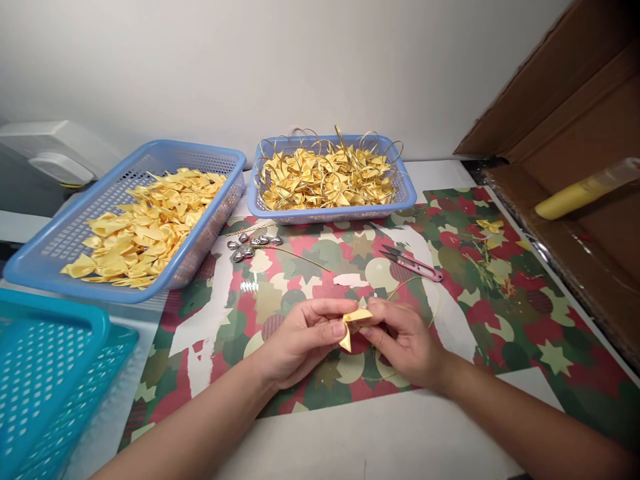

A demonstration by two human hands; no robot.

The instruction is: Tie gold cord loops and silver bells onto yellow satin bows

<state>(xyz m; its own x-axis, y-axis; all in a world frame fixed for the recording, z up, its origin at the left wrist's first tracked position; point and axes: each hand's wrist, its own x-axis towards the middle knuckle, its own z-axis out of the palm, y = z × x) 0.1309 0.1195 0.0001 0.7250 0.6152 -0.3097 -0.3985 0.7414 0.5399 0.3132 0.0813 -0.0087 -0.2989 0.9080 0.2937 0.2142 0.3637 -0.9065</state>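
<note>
A small yellow ribbon bow [349, 328] is pinched between the thumb and fingers of my left hand [313, 337]. Close against its right side, my right hand [407, 340] has its thumb and fingers pressed together, and a thin gold cord [400, 288] loops out near them. What exactly the right fingertips grip is partly hidden. Beyond my hands lie pink-handled thread snips [415, 265], blades pointing left. Farther left on the patterned sheet are several silver heart-shaped pieces [245, 248], with a strand of gold cord [295, 255] stretching away from them.
A blue basket [197, 280] of yellow bows stands at the left. Another blue basket [330, 215] at the back holds bows with gold cord loops. Turquoise baskets [45, 373] are at the lower left. Cord scraps [493, 263] lie at the right beside a cardboard box [575, 113].
</note>
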